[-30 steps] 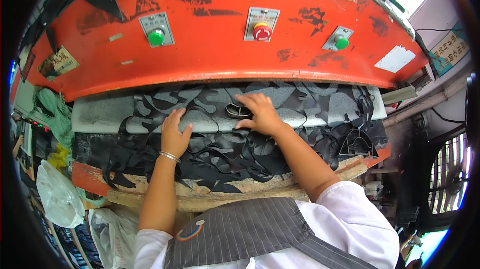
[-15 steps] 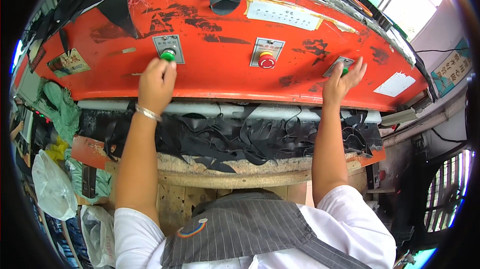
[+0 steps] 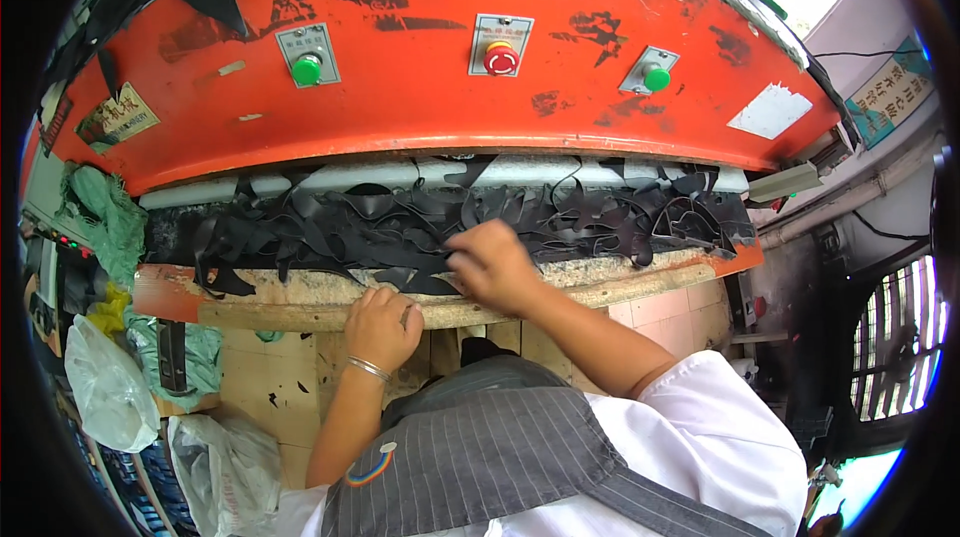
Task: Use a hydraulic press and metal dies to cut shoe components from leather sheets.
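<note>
A tangled heap of black leather-like offcuts [image 3: 400,227] lies along the bed of a red machine [image 3: 400,107]. My right hand [image 3: 495,269] is over the middle of the heap, its fingers curled together toward the strips. What they grip, if anything, is hidden. To its left, my left hand [image 3: 384,329], with a bracelet at the wrist, rests on the worn pale front edge [image 3: 290,307] of the bed. Its fingers lie on that edge and hold nothing I can see. Two green buttons, a left one [image 3: 306,69] and a right one [image 3: 656,79], flank a red stop button [image 3: 501,59].
A white roller-like bar [image 3: 340,177] runs behind the heap, under the red panel. Plastic bags [image 3: 110,367] and green sacking [image 3: 105,222] crowd the left side. Tiled floor [image 3: 270,377] shows below the bed. At the right is a barred window [image 3: 893,337].
Both my hands have left the green buttons and come down to the bed. The left now rests on the front edge, while the right has swung inward over the black offcuts.
</note>
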`<move>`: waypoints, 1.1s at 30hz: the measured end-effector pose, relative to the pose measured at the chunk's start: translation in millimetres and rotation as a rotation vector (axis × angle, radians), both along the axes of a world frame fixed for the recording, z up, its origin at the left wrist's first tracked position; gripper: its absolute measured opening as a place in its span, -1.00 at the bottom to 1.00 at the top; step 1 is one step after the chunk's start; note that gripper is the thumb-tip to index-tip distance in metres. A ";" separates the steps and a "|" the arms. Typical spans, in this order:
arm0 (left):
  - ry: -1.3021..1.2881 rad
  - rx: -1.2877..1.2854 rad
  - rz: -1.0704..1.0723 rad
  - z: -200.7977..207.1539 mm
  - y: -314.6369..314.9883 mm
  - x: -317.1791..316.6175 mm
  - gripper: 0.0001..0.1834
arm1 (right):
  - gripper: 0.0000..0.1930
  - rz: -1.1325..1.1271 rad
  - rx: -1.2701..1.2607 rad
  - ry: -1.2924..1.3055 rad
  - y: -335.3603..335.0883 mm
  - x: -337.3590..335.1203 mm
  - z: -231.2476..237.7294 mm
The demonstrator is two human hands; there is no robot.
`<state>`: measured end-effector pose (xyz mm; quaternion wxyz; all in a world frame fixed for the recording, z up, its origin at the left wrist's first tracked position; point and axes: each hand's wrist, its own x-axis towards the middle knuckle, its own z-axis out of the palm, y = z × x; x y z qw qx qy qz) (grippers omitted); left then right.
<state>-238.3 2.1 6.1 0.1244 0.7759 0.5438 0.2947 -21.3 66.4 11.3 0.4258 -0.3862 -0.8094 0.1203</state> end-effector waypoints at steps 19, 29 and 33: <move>-0.024 -0.387 -0.238 22.7 87.0 34.1 -0.81 | -0.46 -0.304 -0.218 -0.446 224.3 -13.6 1.0; -0.915 -0.445 0.020 -25.3 106.1 27.9 -0.56 | -0.42 0.096 -0.464 0.266 159.3 11.1 7.4; -1.196 -0.414 -0.058 -18.4 122.5 41.1 -0.41 | -0.60 0.218 -0.607 0.296 105.4 -0.6 8.5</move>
